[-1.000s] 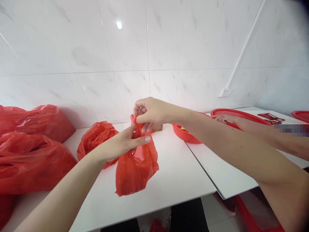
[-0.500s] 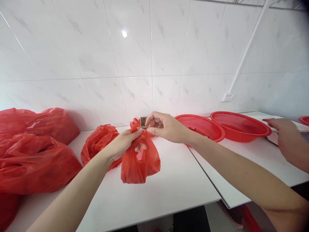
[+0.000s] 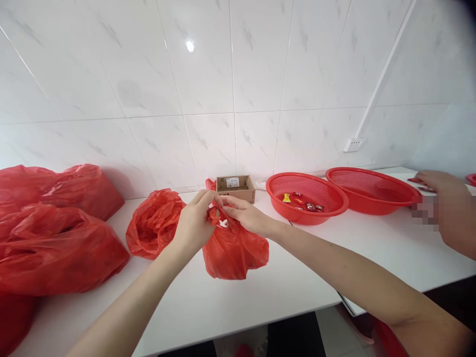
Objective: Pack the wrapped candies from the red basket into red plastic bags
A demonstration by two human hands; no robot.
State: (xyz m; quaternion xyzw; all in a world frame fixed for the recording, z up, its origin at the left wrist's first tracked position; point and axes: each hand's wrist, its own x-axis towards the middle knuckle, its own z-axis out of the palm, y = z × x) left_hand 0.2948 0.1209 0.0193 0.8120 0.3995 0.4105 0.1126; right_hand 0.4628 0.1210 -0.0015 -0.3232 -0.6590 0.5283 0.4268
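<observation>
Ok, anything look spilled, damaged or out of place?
Nothing stands out: the left hand and right hand hold the red plastic bag by its gathered top, small packets lie inside a red mesh basket, and the cardboard box sits upright.

The left hand [image 3: 196, 218] and right hand [image 3: 247, 214] are bare, as are the slender left forearm [image 3: 139, 297] and right forearm [image 3: 334, 258], the latter marked with a few small dark spots [image 3: 331, 244].

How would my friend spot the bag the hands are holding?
Find the white table near the tiled wall. Over its middle, in front of the box, is a small red bag. Unlike the other bags at left, it has the left hand and right hand holding its top.
</observation>
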